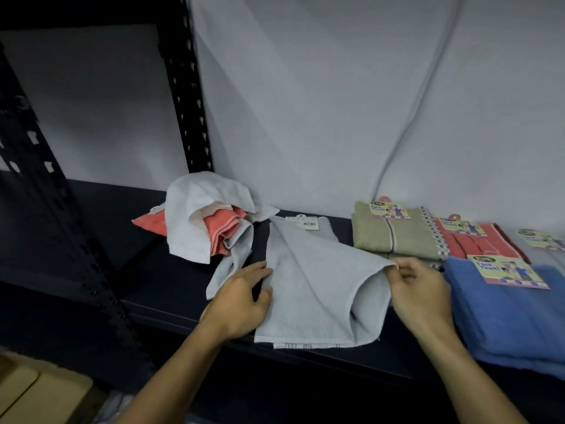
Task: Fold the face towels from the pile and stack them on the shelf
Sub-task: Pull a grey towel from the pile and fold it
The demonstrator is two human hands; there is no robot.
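Grey cloth lies in the middle of the frame: one grey towel (318, 280) is spread on the dark shelf (171, 289), partly folded. Its right side is lifted up and makes a loose flap. The right hand (419, 289) pinches the top right corner of that flap between thumb and fingers. The left hand (241, 298) lies fairly flat on the left edge of the towel, fingers loosely spread, holding it down.

Some of the job looks done. At the right of the frame, folded towels sit in neat stacks with paper tags on them: a tan stack (394, 237), a red stack (477, 243) and a blue stack (504, 313). Another pale one may sit at the far right edge, but it is too blurry to tell.

Some is left. The pile (208, 221), in the middle left, is messy, with grey and coral towels bunched together. I think the grey towel needs one or two more folds, then it goes on a stack. After that, the pile needs folding too.
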